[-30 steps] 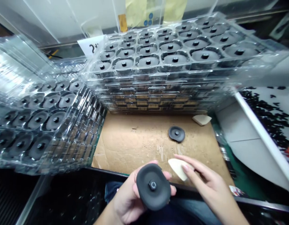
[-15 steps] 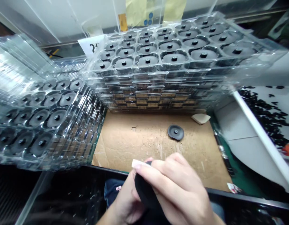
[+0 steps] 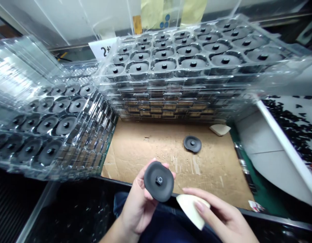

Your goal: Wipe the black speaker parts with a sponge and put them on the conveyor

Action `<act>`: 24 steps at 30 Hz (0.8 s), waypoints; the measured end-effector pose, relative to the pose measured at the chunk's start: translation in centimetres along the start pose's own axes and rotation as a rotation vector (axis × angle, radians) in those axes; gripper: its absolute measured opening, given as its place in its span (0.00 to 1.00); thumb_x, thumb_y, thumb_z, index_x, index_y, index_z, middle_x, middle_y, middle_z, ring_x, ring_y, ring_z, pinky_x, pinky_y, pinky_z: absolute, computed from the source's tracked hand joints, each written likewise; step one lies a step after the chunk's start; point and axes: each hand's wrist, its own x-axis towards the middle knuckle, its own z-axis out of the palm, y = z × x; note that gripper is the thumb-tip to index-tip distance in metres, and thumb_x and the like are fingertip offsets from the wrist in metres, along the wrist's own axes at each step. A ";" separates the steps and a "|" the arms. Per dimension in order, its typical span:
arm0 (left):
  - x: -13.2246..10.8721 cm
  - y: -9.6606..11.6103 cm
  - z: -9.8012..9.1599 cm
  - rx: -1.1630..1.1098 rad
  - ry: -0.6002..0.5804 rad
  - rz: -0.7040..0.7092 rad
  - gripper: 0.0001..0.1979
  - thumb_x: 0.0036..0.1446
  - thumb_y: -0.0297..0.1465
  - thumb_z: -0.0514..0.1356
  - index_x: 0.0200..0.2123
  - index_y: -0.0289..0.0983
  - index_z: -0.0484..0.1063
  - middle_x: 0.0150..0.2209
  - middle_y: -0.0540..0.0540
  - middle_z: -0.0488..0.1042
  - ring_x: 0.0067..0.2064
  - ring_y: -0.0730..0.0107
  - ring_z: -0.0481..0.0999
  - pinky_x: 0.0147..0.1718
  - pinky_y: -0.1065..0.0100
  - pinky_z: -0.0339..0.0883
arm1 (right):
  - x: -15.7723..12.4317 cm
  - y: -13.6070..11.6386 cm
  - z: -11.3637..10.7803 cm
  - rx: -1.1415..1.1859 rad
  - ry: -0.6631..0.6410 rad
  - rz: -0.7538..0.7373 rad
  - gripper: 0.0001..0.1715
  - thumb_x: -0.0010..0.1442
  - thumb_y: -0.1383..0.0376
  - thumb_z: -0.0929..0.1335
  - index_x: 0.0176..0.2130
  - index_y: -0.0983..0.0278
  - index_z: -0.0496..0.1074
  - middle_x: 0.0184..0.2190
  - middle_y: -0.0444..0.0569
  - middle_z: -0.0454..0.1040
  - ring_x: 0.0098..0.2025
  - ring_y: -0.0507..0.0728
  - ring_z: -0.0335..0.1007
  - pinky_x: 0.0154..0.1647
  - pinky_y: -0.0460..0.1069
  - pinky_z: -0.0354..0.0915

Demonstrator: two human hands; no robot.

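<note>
A round black part [image 3: 159,189], dished with a short stub at its centre, faces up in my left hand [image 3: 139,206], whose fingers wrap round its rim from behind. My right hand [image 3: 221,216] pinches a cream wedge sponge [image 3: 192,209] between thumb and fingers, just right of the part and apart from it. Beyond my hands, a second black part [image 3: 192,143] of the same shape lies on the cardboard [image 3: 143,148]. Another wedge sponge [image 3: 220,129] rests near the cardboard's far right corner.
Stacked clear trays [image 3: 163,84] full of black parts stand at the back. More filled trays [image 3: 67,126] are stacked on the left. On the right, a white bin [image 3: 282,141] holds many small black pieces [image 3: 287,125]. A pen-like tool [image 3: 243,165] lies beside the cardboard.
My hands have drawn apart. The sponge has come away from the black part to the right, and the part has turned from edge-on to face up.
</note>
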 end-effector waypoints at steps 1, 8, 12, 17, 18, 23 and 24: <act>0.0 0.0 0.0 -0.002 0.002 -0.003 0.27 0.33 0.33 0.72 0.43 0.43 0.75 0.44 0.46 0.78 0.45 0.60 0.77 0.41 0.72 0.70 | 0.0 0.0 0.2 -0.008 0.046 0.015 0.12 0.57 0.57 0.67 0.39 0.58 0.77 0.36 0.46 0.79 0.37 0.56 0.77 0.37 0.44 0.72; -0.3 -0.7 0.4 0.050 0.016 -0.014 0.29 0.29 0.33 0.73 0.41 0.44 0.75 0.41 0.47 0.79 0.42 0.59 0.78 0.39 0.70 0.70 | 1.3 -3.3 0.1 -0.131 0.431 -0.103 0.12 0.60 0.59 0.65 0.42 0.56 0.74 0.40 0.43 0.76 0.40 0.54 0.73 0.37 0.43 0.70; -0.9 -1.1 0.5 0.116 0.068 -0.066 0.28 0.31 0.35 0.73 0.42 0.43 0.75 0.42 0.46 0.79 0.43 0.63 0.76 0.43 0.70 0.68 | 1.9 -5.9 1.2 -0.229 0.391 -0.542 0.18 0.60 0.71 0.63 0.50 0.62 0.67 0.42 0.49 0.74 0.39 0.55 0.70 0.40 0.49 0.67; -1.2 -0.5 0.4 0.137 0.080 -0.057 0.25 0.37 0.32 0.71 0.43 0.44 0.74 0.42 0.47 0.78 0.43 0.62 0.76 0.44 0.66 0.68 | 2.2 -7.1 2.2 -0.331 -0.051 -0.677 0.15 0.59 0.74 0.61 0.44 0.66 0.70 0.34 0.48 0.76 0.32 0.53 0.69 0.34 0.49 0.64; -1.2 -0.6 0.6 0.138 0.078 -0.067 0.24 0.37 0.32 0.70 0.43 0.43 0.74 0.42 0.46 0.78 0.42 0.62 0.76 0.43 0.66 0.68 | 2.4 -7.3 2.3 -0.347 -0.046 -0.649 0.14 0.59 0.73 0.61 0.43 0.66 0.70 0.33 0.47 0.76 0.31 0.52 0.69 0.33 0.49 0.63; -1.3 -0.9 1.3 0.139 0.026 -0.191 0.21 0.43 0.34 0.68 0.43 0.39 0.75 0.42 0.44 0.78 0.45 0.63 0.75 0.49 0.66 0.64 | 2.4 -7.4 2.2 -0.357 0.132 -0.743 0.15 0.60 0.73 0.60 0.45 0.70 0.70 0.31 0.51 0.75 0.30 0.54 0.68 0.33 0.51 0.63; -1.3 -0.7 1.1 0.124 0.014 -0.194 0.21 0.40 0.33 0.69 0.42 0.41 0.75 0.42 0.45 0.78 0.44 0.64 0.76 0.48 0.68 0.65 | 2.1 -7.2 1.9 -0.338 0.061 -0.736 0.15 0.60 0.73 0.60 0.45 0.68 0.70 0.32 0.50 0.76 0.31 0.53 0.69 0.34 0.50 0.64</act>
